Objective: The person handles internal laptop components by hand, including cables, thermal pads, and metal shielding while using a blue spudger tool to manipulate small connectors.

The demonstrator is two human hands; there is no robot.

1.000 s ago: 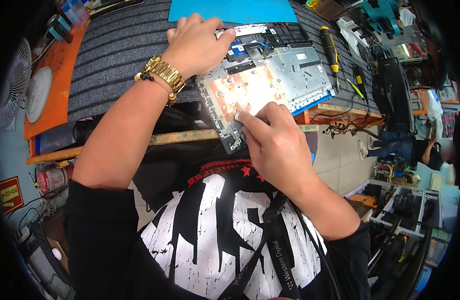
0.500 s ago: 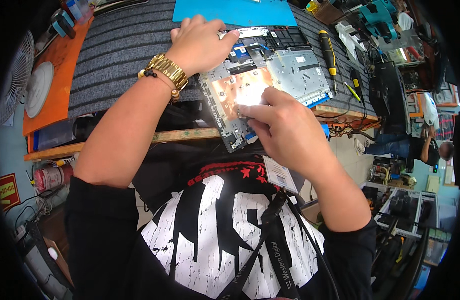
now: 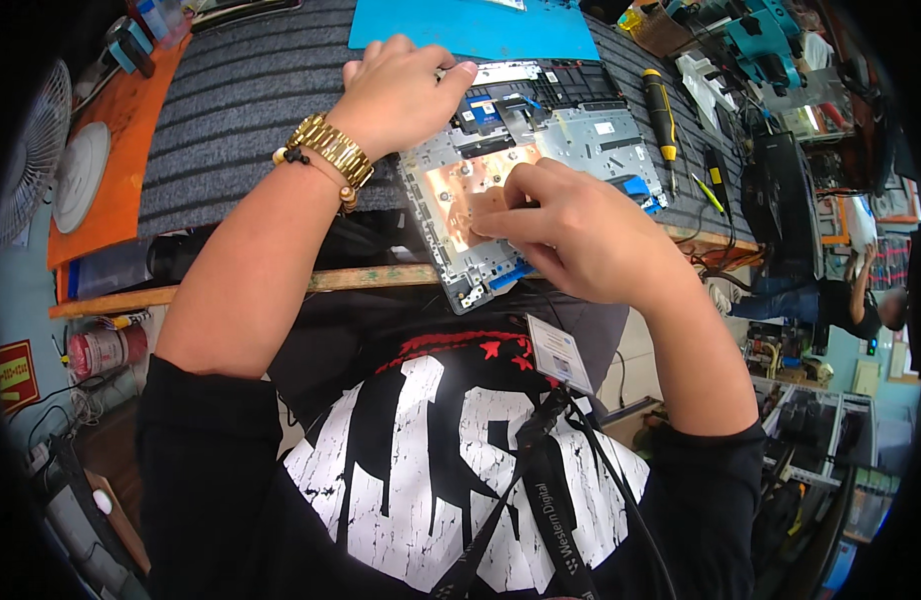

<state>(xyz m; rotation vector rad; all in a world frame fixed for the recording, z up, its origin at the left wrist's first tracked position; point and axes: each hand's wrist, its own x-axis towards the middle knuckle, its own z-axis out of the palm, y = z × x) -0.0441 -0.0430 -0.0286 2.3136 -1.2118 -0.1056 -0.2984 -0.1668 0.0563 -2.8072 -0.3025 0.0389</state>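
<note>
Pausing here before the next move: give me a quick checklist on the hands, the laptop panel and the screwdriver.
1. Left hand on the laptop panel: ok, it is at the far-left corner.
2. Right hand at the copper-coloured patch: ok, its fingertips are over the patch's near part.
3. Anything pinched in the right hand's fingers: cannot tell, too small and partly hidden.
4. Panel wholly over the bench: not ok, its near-left corner juts past the wooden front edge.
5. Screwdriver off the panel: ok, it lies to the right.
</note>
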